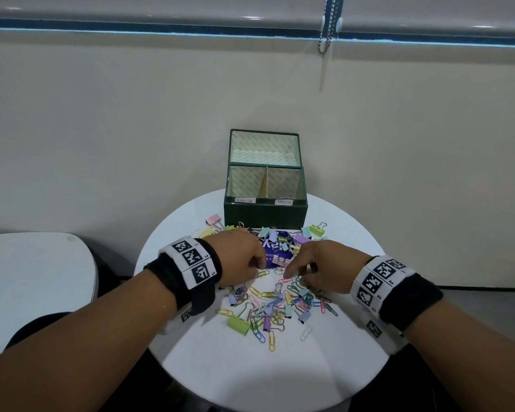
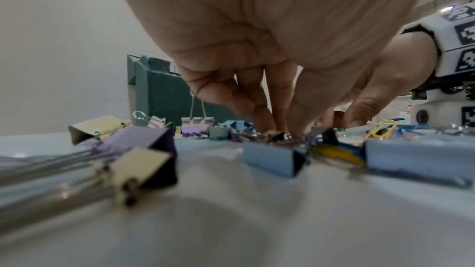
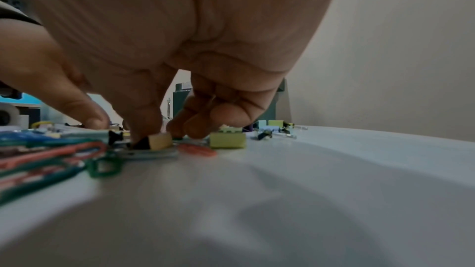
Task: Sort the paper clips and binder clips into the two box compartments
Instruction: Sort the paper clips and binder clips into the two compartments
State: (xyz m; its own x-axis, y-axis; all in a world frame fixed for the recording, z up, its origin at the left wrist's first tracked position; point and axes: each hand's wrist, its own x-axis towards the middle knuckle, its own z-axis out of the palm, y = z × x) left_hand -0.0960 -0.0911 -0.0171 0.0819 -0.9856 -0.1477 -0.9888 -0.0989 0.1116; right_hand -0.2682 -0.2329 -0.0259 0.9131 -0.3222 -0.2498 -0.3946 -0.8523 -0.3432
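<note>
A dark green box (image 1: 265, 215) stands open at the back of the round white table (image 1: 250, 376), its lid upright behind it. Labels mark a left binder clip compartment (image 1: 246, 182) and a right paper clip compartment (image 1: 286, 182). A mixed pile of pastel binder clips and coloured paper clips (image 1: 280, 301) lies in front. My left hand (image 1: 260, 266) reaches into the pile, fingers and thumb closing on a small yellow binder clip (image 2: 273, 134). My right hand (image 1: 289, 273) is beside it, fingertips pinching a small cream binder clip (image 3: 160, 141), other fingers curled.
A dark blue printed card (image 1: 275, 251) lies under the clips near the box. A large green binder clip (image 1: 238, 324) sits at the pile's front left. Another white table (image 1: 36, 278) stands to the left. A wall rises right behind the box.
</note>
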